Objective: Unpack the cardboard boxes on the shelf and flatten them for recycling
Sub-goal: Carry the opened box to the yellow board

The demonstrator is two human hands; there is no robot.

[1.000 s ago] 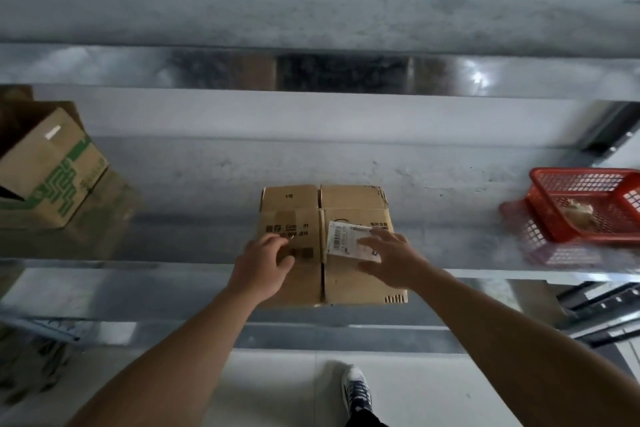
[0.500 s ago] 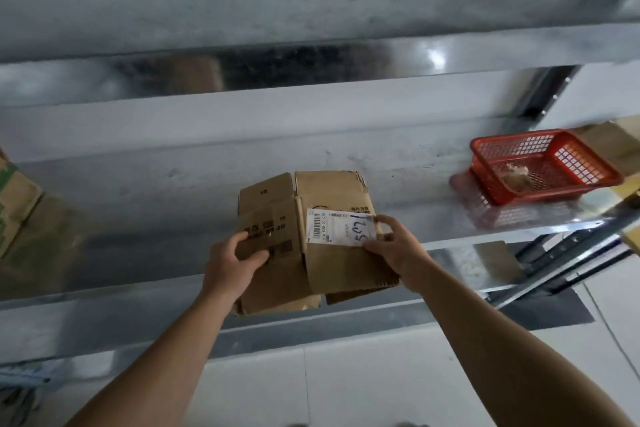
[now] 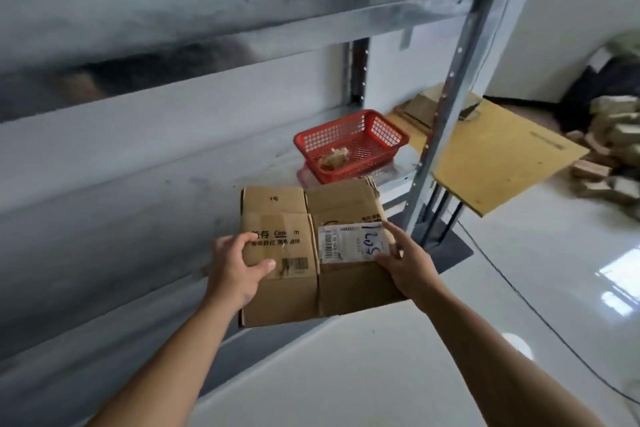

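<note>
A flattened brown cardboard box (image 3: 298, 215) with a white shipping label (image 3: 353, 242) is held in the air in front of the metal shelf (image 3: 145, 204). My left hand (image 3: 235, 267) grips its left edge, thumb on the printed front. My right hand (image 3: 407, 262) grips its right edge, with the index finger along the label's side. The box's lower edge hangs past the shelf's front lip, over the floor.
A red plastic basket (image 3: 351, 144) with a small crumpled scrap stands on the shelf behind the box. A metal upright (image 3: 446, 90) rises at the shelf's right end. Flat cardboard sheets (image 3: 498, 156) and a heap of boxes (image 3: 616, 149) lie on the white floor at right.
Both hands have lifted the box off the shelf and carried it out toward me. My view has swung right, and the box on the left shelf end is out of view.
</note>
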